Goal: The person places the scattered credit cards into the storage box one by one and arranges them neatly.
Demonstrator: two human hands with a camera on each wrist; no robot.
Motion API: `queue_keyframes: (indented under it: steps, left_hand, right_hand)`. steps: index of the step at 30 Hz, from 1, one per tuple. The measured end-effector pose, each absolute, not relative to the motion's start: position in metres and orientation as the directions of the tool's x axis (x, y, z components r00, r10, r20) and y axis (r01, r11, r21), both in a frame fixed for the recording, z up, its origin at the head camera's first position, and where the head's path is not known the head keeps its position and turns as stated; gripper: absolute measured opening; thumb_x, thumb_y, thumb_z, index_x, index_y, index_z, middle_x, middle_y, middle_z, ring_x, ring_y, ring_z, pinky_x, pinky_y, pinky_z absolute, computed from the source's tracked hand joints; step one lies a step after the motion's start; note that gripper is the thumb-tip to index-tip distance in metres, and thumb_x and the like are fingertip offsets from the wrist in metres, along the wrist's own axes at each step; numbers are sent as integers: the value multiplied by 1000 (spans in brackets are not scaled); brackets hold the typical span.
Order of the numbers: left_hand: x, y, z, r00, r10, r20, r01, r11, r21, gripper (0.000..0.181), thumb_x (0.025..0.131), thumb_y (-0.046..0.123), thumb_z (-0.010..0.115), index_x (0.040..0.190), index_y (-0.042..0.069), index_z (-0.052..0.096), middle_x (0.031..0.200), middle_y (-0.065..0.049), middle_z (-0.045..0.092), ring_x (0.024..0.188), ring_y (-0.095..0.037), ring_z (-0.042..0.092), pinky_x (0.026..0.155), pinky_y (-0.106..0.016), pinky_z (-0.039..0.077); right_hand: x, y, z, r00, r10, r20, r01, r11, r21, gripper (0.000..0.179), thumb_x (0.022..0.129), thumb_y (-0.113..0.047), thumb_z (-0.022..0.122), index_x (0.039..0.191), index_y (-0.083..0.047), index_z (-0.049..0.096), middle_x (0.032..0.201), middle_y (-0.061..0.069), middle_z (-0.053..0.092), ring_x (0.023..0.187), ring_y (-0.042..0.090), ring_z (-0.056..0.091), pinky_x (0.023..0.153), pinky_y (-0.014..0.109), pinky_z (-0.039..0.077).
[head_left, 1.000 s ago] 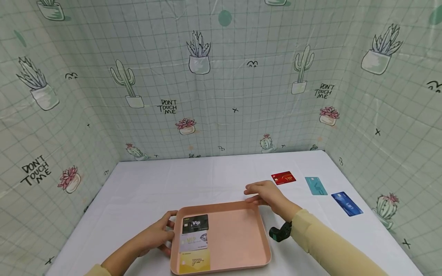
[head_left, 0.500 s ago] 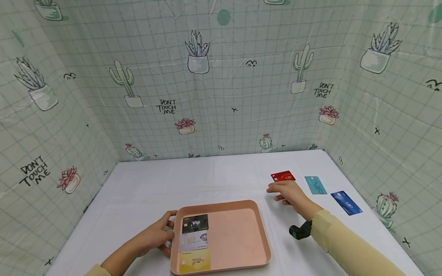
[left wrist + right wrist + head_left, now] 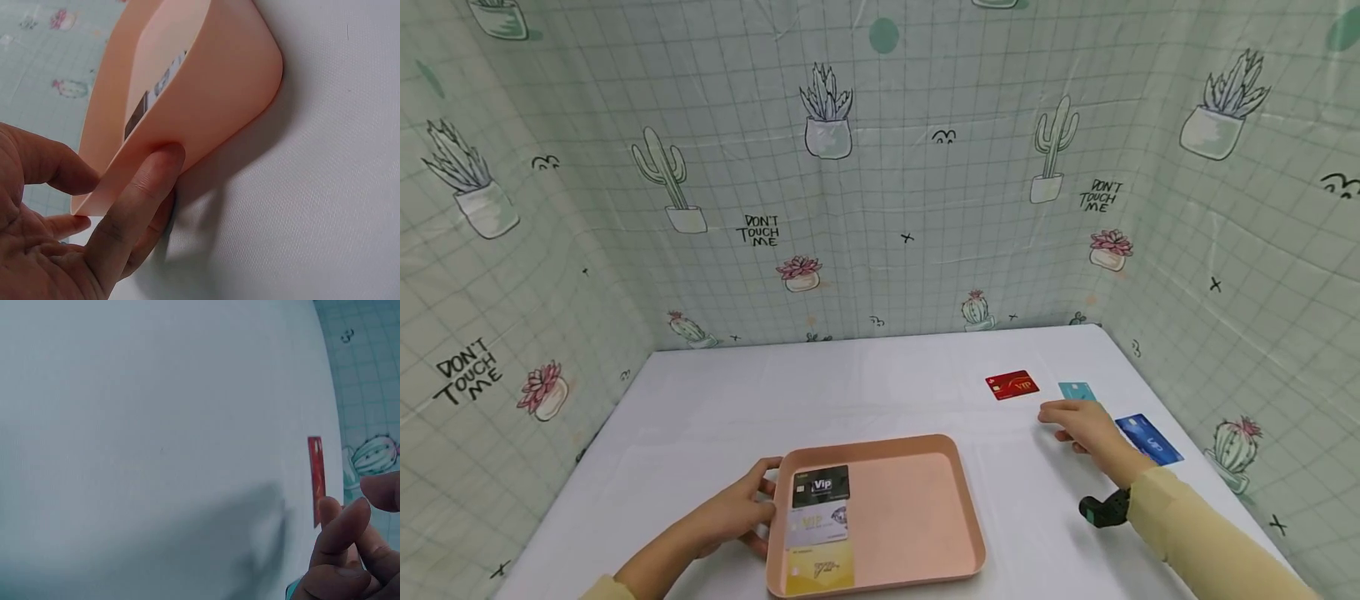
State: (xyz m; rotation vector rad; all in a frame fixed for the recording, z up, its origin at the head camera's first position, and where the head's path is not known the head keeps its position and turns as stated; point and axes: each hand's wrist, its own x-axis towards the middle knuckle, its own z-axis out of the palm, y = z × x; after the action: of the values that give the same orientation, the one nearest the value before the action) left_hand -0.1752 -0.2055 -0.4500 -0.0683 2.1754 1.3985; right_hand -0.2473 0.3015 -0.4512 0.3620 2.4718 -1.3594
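Note:
My left hand rests against the left side of a pink tray. In the left wrist view, its fingers touch the tray's outer wall. Inside the tray, a black VIP card, a silver one and a yellow one form a column along the left. My right hand hovers with loosely bent fingers and nothing visible in them. It partly covers a teal card. A red VIP card lies to its left, a blue one to its right.
A white cloth covers the table. Green grid curtains with cactus prints enclose it at the back and both sides. A black device is strapped to the right wrist.
My right hand has left the tray's upper right corner and moved right, past the red card, to the teal card. The left hand stays at the tray.

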Motion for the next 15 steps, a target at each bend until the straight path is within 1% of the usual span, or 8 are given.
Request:
queue_keyframes:
  steps: [3, 5, 10, 15]
  left_hand:
    - [-176, -205, -451, -852, 230, -471, -329, 464, 822, 81, 82, -3, 56, 157, 6, 26, 123, -22, 48, 82, -26, 69, 58, -41, 64]
    - [-177, -205, -452, -855, 222, -469, -328, 470, 820, 80, 83, -3, 56, 157, 7, 27, 124, -21, 49, 82, -26, 68, 58, -41, 64]
    - [-177, -204, -454, -858, 214, -466, -327, 473, 819, 79, 84, -4, 55, 157, 7, 28, 124, -22, 49, 82, -26, 68, 58, -42, 64]
    - [-176, -205, -454, -859, 211, -467, -330, 470, 819, 79, 84, -4, 55, 157, 6, 28, 124, -22, 48, 82, -26, 68, 58, -42, 64]
  right_hand:
    - [-247, 320, -453, -927, 86, -366, 353, 537, -767, 59, 102, -35, 59, 146, 4, 52, 132, 24, 61, 96, 21, 59, 76, 32, 50]
    - [-247, 332, -454, -924, 112, -365, 365, 539, -759, 60, 102, -35, 59, 146, 5, 51, 125, 21, 63, 94, 20, 59, 75, 32, 50]
    - [-248, 357, -455, -913, 162, -374, 399, 549, -734, 67, 99, -40, 61, 147, 6, 49, 112, 12, 65, 91, 18, 58, 74, 30, 50]
    - [-246, 377, -460, -908, 206, -364, 415, 555, -721, 68, 97, -40, 62, 146, 6, 50, 106, 6, 65, 87, 16, 58, 72, 29, 48]
